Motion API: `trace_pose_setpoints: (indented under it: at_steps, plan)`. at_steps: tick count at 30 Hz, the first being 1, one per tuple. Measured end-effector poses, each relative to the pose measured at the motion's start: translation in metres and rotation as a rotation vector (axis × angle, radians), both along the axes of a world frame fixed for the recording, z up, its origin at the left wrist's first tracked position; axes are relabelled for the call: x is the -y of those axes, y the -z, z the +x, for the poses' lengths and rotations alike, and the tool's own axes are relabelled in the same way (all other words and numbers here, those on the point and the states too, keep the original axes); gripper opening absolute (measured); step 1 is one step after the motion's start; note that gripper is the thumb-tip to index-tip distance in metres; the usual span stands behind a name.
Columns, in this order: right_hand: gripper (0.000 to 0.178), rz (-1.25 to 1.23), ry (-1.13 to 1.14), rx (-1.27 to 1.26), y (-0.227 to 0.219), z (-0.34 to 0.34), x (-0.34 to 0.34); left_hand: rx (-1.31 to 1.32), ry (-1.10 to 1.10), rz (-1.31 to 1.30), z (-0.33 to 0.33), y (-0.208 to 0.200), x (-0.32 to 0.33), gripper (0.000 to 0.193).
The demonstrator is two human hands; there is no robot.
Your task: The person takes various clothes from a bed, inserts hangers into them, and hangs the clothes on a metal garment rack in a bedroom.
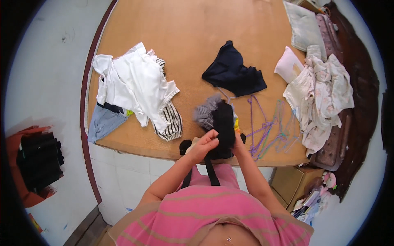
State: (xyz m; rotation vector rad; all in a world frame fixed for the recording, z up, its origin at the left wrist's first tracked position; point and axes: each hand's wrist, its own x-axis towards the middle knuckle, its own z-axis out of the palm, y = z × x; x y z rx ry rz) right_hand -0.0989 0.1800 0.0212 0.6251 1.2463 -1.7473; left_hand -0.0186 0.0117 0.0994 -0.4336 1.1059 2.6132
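In front of me at the near edge of a tan mat-covered surface (184,24), both my hands are on a black garment (225,131) with long straps hanging over the edge. My left hand (203,145) pinches its left side with curled fingers. On the other side, my right hand (239,145) grips the cloth, its fingers partly hidden. A blurred grey-and-white patterned cloth (206,112) lies against the black one, and a bit of yellow shows behind it. Just beyond lies a dark navy garment (234,69), with part of a hanger (226,96) below it.
Left of my hands is a heap with a white garment (135,78), striped cloth (171,119) and light blue cloth (104,123). Purple and green hangers (262,127) lie tangled to the right. Beyond them are crumpled pale floral cloth (322,90), pillows (287,65) and a dark wooden headboard (361,94).
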Motion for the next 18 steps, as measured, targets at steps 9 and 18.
trace_pose_setpoints:
  at_steps: [9, 18]
  plan:
    - [0.031, -0.302, 0.127, -0.451, -0.145, -0.018, -0.005, -0.048, 0.297, -0.117, 0.058, -0.038, -0.01, 0.033]
    - [0.032, -0.202, -0.192, -1.034, -0.244, 0.031, -0.033, -0.407, -0.179, -0.941, 0.035, -0.061, 0.005, 0.048]
